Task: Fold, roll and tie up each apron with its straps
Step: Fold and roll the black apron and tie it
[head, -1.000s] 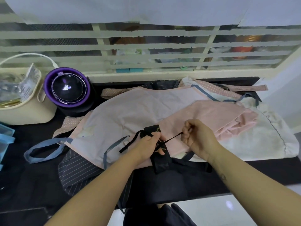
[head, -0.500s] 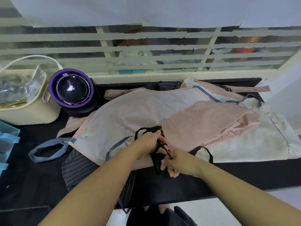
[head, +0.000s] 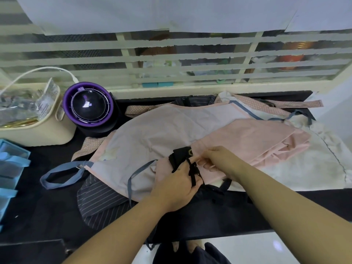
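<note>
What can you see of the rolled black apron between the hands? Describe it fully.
The rolled black apron is dark matte cloth in a small bundle, a pale ring showing near its top. Thin black straps cross it. It lies on the pink apron near the front edge of the counter. The left hand grips it; the right hand touches it.

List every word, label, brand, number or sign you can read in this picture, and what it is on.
Nothing here reads as text.
Rolled black apron: small yellowish mark, too small to read.
Purple-rimmed round device: pale marks on its dome, blurred, perhaps a reflection.
Goods behind the window slats: labels too blurred.
</note>
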A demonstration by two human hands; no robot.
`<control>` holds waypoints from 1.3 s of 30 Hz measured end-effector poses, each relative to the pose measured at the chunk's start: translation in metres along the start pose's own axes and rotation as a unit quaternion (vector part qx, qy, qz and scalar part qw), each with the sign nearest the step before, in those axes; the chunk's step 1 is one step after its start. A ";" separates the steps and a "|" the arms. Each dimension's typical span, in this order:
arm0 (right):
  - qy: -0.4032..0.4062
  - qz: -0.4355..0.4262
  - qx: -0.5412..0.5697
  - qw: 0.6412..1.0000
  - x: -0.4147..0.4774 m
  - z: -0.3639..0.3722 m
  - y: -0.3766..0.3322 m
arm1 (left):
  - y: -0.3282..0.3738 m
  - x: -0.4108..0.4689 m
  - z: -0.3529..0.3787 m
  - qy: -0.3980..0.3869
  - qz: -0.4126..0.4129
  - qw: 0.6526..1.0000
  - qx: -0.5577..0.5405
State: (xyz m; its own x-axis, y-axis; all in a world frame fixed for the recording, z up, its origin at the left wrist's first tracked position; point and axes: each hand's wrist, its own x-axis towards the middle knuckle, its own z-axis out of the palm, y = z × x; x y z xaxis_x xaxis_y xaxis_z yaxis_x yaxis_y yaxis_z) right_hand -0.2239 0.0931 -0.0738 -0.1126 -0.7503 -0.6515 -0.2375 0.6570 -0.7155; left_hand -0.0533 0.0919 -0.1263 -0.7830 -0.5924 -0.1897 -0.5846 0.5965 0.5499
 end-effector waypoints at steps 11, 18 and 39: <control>-0.006 0.048 0.320 0.946 0.008 0.001 0.011 | 0.007 -0.009 -0.004 0.065 -0.016 0.997 -0.035; 0.049 0.015 0.267 0.962 0.011 -0.024 0.032 | -0.004 -0.020 0.010 0.220 -0.091 0.959 -0.154; -0.021 -0.080 -0.181 0.980 0.010 -0.019 0.029 | 0.016 0.028 -0.021 0.130 -0.283 0.767 -0.561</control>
State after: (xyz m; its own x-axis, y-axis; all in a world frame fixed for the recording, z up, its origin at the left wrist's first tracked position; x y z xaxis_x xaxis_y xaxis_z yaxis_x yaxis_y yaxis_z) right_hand -0.2503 0.1033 -0.0966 -0.0082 -0.8323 -0.5543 -0.5768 0.4568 -0.6772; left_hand -0.0805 0.0734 -0.1055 -0.3175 -0.7600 -0.5670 -0.1503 -0.5501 0.8215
